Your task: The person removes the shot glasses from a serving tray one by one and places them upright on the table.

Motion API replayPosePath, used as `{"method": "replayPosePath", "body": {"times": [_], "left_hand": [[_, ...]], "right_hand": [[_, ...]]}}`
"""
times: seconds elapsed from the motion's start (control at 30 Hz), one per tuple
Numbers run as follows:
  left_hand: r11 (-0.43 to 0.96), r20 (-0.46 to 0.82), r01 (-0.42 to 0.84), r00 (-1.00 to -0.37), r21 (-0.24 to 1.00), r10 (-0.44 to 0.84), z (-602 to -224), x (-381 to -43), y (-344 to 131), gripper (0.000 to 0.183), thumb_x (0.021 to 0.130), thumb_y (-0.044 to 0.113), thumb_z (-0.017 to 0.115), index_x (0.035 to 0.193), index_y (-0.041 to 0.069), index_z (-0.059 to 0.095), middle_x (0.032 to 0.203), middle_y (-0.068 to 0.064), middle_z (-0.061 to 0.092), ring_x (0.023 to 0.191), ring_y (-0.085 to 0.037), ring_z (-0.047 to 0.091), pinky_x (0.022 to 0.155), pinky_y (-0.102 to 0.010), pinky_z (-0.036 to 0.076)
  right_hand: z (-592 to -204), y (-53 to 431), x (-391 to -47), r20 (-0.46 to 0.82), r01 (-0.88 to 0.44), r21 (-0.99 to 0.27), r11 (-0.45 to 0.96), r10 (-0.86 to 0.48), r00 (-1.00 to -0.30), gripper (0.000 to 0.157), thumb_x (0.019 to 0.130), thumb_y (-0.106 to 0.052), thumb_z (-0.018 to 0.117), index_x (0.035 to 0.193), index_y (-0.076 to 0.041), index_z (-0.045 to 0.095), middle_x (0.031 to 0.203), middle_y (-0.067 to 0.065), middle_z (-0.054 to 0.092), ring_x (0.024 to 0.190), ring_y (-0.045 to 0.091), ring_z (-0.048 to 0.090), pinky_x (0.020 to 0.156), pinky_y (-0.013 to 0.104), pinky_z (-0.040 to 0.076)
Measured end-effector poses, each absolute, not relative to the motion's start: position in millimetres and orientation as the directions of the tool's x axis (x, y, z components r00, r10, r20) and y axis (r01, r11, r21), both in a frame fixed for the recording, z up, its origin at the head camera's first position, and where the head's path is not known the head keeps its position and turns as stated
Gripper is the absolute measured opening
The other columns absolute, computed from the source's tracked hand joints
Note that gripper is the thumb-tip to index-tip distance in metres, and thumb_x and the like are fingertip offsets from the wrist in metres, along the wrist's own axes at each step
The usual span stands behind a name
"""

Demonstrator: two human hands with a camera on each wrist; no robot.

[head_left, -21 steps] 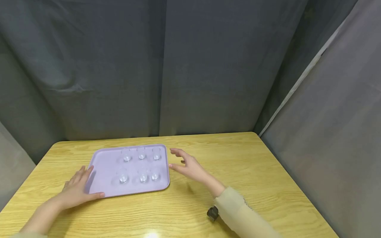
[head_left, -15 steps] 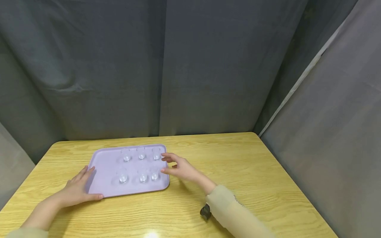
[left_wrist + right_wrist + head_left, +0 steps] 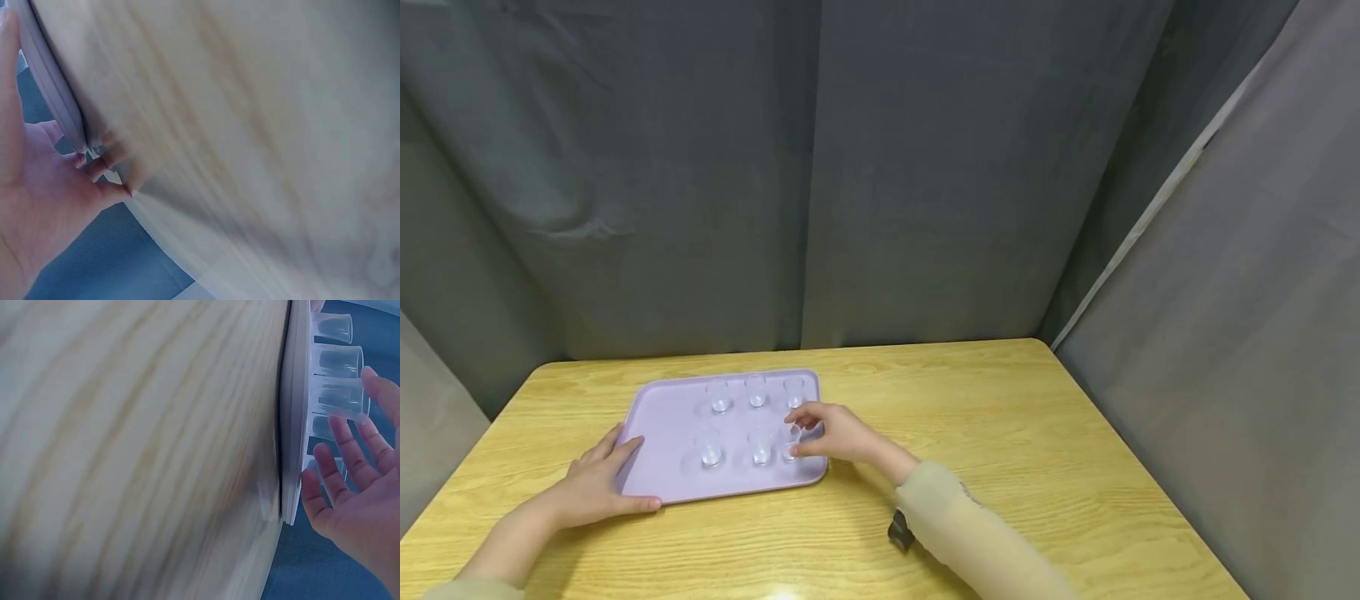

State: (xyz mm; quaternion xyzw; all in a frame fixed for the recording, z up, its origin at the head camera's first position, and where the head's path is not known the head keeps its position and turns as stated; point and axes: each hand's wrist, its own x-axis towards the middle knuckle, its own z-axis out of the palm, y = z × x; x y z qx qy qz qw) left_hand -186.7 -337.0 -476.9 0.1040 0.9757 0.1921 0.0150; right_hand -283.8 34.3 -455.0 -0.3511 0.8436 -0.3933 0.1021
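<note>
So the hands are well apart, one at each end of a lilac serving tray (image 3: 666, 429) that's lying flat between them. The left hand (image 3: 591, 483) has its fingers spread, thumb along the near edge and fingertips at the tray's left-end rim, not curled round anything.

The right hand (image 3: 842, 432) reaches in over the other end. Its thumb and fingers are bent either side of the nearest clear cup (image 3: 788, 441), the near-row one at that end. Honestly can't tell if they're properly pinching it or just about touching.

There are six of these little see-through cups on the tray, all upright, in two rows of three. Going from the right hand toward the left one, the near row carries on with a middle cup (image 3: 761, 452) and an end cup (image 3: 711, 453). The far row (image 3: 757, 393) sits just beyond the right hand's fingers. The bit of tray next to the left hand is bare.

Everything's on a wood-grain table (image 3: 1037, 450). There's a small black gadget (image 3: 900, 531) right by the pale right sleeve (image 3: 962, 517), and grey curtains (image 3: 925, 208) hang beyond both hands.
</note>
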Motion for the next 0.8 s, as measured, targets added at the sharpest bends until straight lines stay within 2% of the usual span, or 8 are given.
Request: {"method": "replayPosePath", "body": {"times": [0.17, 0.37, 0.5, 0.63, 0.8], "left_hand": [[0.907, 0.009, 0.198, -0.978, 0.371, 0.210, -476.3, -187.3, -337.0, 0.100, 0.070, 0.053, 0.075, 0.139, -0.008, 0.034, 0.146, -0.040, 0.013, 0.121, -0.067, 0.022, 0.087, -0.077, 0.019], [0.905, 0.003, 0.196, -0.978, 0.377, 0.210, -475.5, -187.8, -336.7, 0.101, 0.070, 0.052, 0.075, 0.139, -0.008, 0.033, 0.146, -0.039, 0.012, 0.121, -0.067, 0.021, 0.088, -0.077, 0.018], [0.907, 0.007, 0.201, -0.977, 0.370, 0.213, -474.8, -187.8, -336.1, 0.101, 0.070, 0.053, 0.075, 0.139, -0.008, 0.034, 0.145, -0.040, 0.013, 0.121, -0.067, 0.022, 0.087, -0.077, 0.019], [0.911, 0.008, 0.201, -0.977, 0.360, 0.212, -474.5, -186.9, -335.3, 0.100, 0.070, 0.053, 0.075, 0.138, -0.009, 0.034, 0.144, -0.040, 0.015, 0.121, -0.067, 0.023, 0.086, -0.078, 0.020], [0.917, 0.015, 0.203, -0.977, 0.344, 0.211, -475.5, -187.1, -336.7, 0.100, 0.071, 0.054, 0.075, 0.138, -0.008, 0.035, 0.144, -0.040, 0.016, 0.120, -0.067, 0.024, 0.086, -0.077, 0.022]], "right_hand": [[-456.0, 30.6, -285.3, 0.100, -0.507, -0.736, 0.448, -0.669, -0.737, 0.035, 0.077, -0.023, 0.080, 0.106, -0.012, 0.064, 0.093, -0.004, 0.063, 0.089, 0.007, 0.056, 0.085, 0.024, 0.047], [-453.5, 31.7, -286.7, 0.099, -0.509, -0.727, 0.461, -0.663, -0.742, 0.032, 0.076, -0.023, 0.080, 0.102, -0.014, 0.063, 0.091, -0.006, 0.062, 0.089, 0.009, 0.057, 0.082, 0.023, 0.048], [-445.2, 36.5, -284.4, 0.097, -0.501, -0.733, 0.459, -0.659, -0.746, 0.031, 0.077, -0.023, 0.079, 0.102, -0.016, 0.063, 0.095, -0.002, 0.065, 0.093, 0.014, 0.059, 0.083, 0.029, 0.050], [-433.8, 45.8, -281.6, 0.109, -0.511, -0.733, 0.449, -0.664, -0.740, 0.030, 0.078, -0.022, 0.078, 0.104, -0.015, 0.063, 0.097, 0.003, 0.067, 0.097, 0.021, 0.060, 0.087, 0.041, 0.048], [-421.1, 61.8, -285.9, 0.148, -0.533, -0.716, 0.452, -0.648, -0.748, 0.030, 0.080, -0.021, 0.077, 0.106, -0.013, 0.064, 0.097, 0.002, 0.068, 0.099, 0.026, 0.061, 0.086, 0.043, 0.048]]}}
